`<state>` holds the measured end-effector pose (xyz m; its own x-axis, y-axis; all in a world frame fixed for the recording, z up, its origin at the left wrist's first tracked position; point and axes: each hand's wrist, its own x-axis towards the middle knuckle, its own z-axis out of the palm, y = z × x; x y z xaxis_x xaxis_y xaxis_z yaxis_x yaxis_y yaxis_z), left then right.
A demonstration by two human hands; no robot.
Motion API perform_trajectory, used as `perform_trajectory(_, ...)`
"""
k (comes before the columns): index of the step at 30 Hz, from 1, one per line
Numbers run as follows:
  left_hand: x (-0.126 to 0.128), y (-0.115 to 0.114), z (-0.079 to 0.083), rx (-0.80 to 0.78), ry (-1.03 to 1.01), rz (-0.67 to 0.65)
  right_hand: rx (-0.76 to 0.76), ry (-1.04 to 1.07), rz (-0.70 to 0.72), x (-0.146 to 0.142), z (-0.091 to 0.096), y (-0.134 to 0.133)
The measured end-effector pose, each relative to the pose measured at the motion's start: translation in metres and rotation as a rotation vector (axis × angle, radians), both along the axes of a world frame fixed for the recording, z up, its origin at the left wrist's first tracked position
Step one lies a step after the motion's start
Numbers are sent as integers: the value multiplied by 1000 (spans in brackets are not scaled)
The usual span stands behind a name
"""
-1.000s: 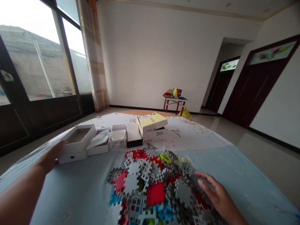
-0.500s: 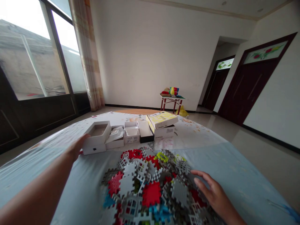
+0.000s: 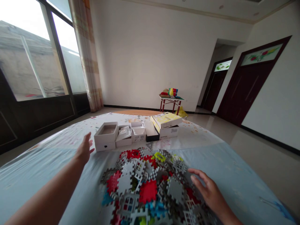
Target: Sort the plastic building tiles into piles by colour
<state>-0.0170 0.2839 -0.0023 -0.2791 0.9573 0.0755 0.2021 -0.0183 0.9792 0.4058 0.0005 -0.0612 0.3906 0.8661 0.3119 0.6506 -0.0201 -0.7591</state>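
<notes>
A large pile of interlocking plastic tiles (image 3: 148, 191) in grey, red, blue and lime green lies in front of me. Beyond it, white boxes stand in a row. My left hand (image 3: 84, 149) is open beside the leftmost white box (image 3: 105, 146), fingers apart and close to its left wall. To the right of that box come a white box with a tilted insert (image 3: 123, 142), another small white box (image 3: 138, 137) and a black-and-white box (image 3: 152, 137). My right hand (image 3: 209, 189) hovers open at the pile's right edge, holding nothing; whether its fingertips touch a tile I cannot tell.
A yellow patterned lid (image 3: 167, 120) rests tilted on a white box (image 3: 170, 132) at the row's right end. The table wears a pale blue and white floral cloth (image 3: 234, 175). A small table (image 3: 172, 99) with colourful things stands by the far wall.
The row of boxes has shifted right. My left hand has come off the leftmost box, its fingers now spread. My right hand has barely moved.
</notes>
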Motion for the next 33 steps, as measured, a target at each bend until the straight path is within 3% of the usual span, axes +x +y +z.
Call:
perform_trajectory(4, -13, -48, -2, -107, -197, 104, 78, 92, 1, 4, -5, 4)
perform_trajectory(7, -16, -90, -5, -143, -286, 106, 106, 135, 7, 4, -6, 7)
perform_trajectory(13, -2, -149, -15, -224, -469, 129, 206, 204, 24, 0, -1, 7)
perform_trajectory(20, 23, -179, -22, -252, -417, 187, 255, 214, -5, 1, 2, 2)
perform_trajectory(24, 28, -190, -36, -91, -273, 149, 235, 213, 18, 3, 2, 0)
perform_trajectory(28, 25, -197, -51, 72, -85, 78, 157, 184, 107, -2, 3, -1)
perform_trajectory(33, 26, -201, -49, 136, 163, 17, 47, 139, 267, -18, 12, -6)
